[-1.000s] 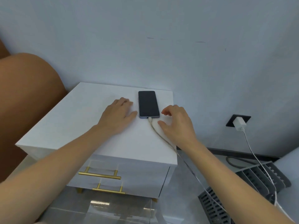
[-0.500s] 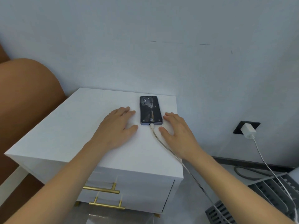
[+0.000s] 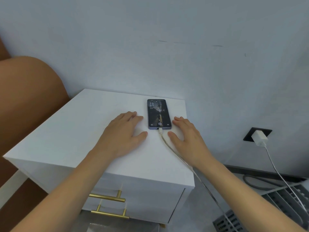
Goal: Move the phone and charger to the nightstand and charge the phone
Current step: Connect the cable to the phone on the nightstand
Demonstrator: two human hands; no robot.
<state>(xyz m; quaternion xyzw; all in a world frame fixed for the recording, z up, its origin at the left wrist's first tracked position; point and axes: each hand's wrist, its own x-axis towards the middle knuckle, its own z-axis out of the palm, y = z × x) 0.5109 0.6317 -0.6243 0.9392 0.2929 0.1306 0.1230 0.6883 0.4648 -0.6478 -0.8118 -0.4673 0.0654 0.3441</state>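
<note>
Head view: phone (image 3: 159,114) screen stays lit since earlier; left hand (image 3: 124,133) and right hand (image 3: 188,137) lie flat, fingers spread.

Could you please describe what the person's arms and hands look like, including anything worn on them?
Both arms are bare up to the frame's edge: no sleeves show. The left hand and right hand wear no gloves, and no rings, watch or bracelets are visible on the fingers or wrists. Fingernails look short and unpainted. No marks or tattoos are visible.
</note>
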